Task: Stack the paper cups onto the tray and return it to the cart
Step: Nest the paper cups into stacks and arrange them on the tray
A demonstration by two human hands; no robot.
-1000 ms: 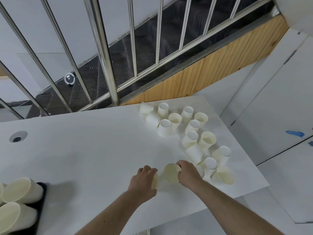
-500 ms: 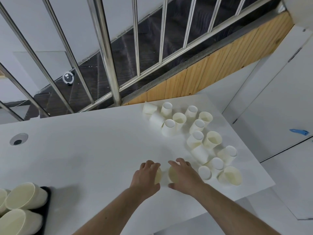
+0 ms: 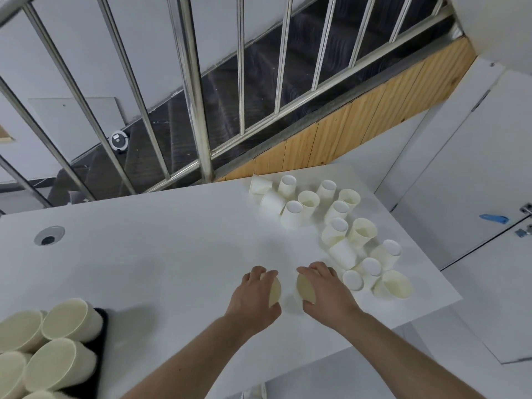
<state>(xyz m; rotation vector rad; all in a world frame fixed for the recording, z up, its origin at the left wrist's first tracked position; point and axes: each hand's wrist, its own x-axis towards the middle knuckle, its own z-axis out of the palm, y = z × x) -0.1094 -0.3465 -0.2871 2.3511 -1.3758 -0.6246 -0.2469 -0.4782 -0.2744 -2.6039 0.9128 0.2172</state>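
Head view: left hand (image 3: 253,298) and right hand (image 3: 328,295) fingers each grip 1 paper cup (image 3: 305,287).

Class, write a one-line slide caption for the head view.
Each hand, left hand and right hand, grips a paper cup over the white table; loose cups wait right, black tray left.

Left hand (image 3: 253,298) and right hand (image 3: 328,292) — a paper cup (image 3: 275,289) each.
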